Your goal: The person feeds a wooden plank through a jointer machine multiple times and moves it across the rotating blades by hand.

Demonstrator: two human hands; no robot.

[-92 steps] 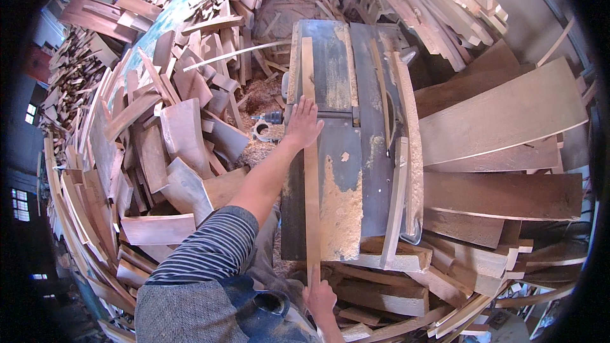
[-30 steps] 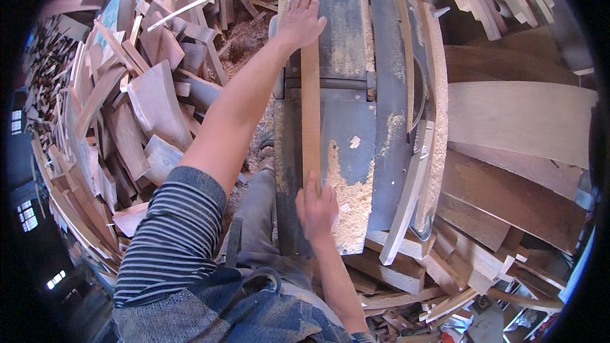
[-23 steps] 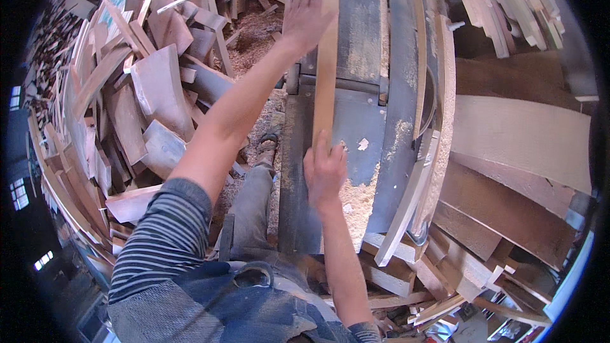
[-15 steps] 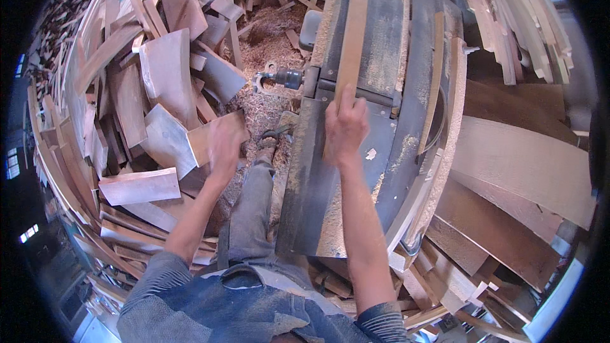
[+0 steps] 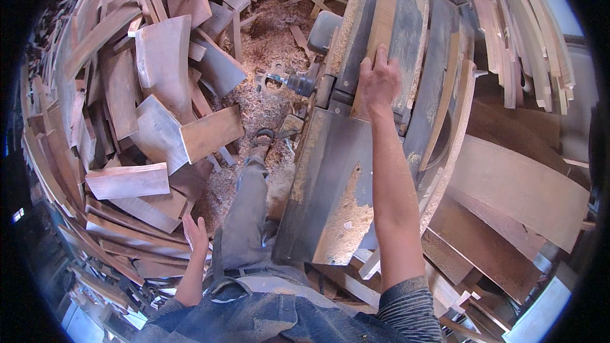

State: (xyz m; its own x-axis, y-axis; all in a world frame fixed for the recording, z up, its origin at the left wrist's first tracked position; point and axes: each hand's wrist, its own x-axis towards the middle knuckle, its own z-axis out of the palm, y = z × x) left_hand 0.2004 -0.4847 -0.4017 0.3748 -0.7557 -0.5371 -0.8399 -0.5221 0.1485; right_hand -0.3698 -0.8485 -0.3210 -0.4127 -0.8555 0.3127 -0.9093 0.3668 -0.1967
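My right hand grips a long narrow wooden board that lies lengthwise on a grey jointer-like machine bed. Its fingers press down near the board's close end, at the gap across the bed. My left hand is open and holds nothing. It hangs at the left of my leg, fingers apart from the wood pieces around it. A loose wooden plank piece lies on top of the heap, beyond that hand.
Offcuts are heaped at the left. A black chuck-like part juts from the machine's left side over shavings. Sawdust coats the bed. Curved planks lie stacked at the right, and long strips stand at the far right.
My right hand has moved forward along the bed, and the board has slid away with it. My left hand has left the plank piece on the heap and drawn back toward me.
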